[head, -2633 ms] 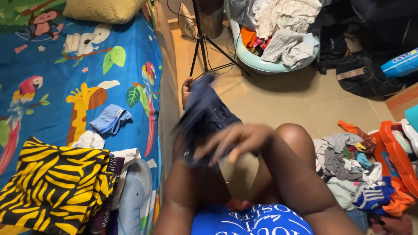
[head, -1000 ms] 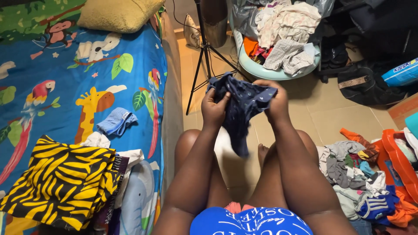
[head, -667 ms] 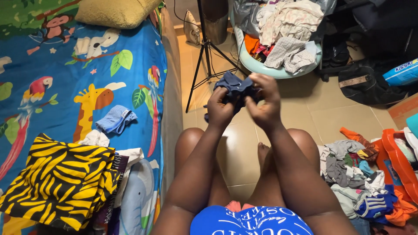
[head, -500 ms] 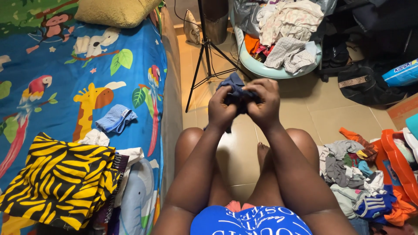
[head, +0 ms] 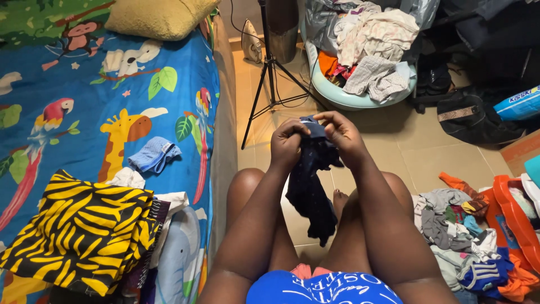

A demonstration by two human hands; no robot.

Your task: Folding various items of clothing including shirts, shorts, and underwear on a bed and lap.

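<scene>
Navy cloth point(head: 311, 186) hangs between the knees, its top pinched by left hand point(head: 288, 145) and right hand point(head: 341, 135).

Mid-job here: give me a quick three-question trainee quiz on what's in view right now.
1. True or false: both hands grip the dark navy garment.
2. Which lies on the bed? A) light blue folded cloth B) clothes iron C) orange bag
3. What holds the heap of clothes past the tripod?

Key
1. True: left hand and right hand pinch its top edge, and it hangs between the knees.
2. A, the light blue folded cloth.
3. A pale green basin.
</scene>
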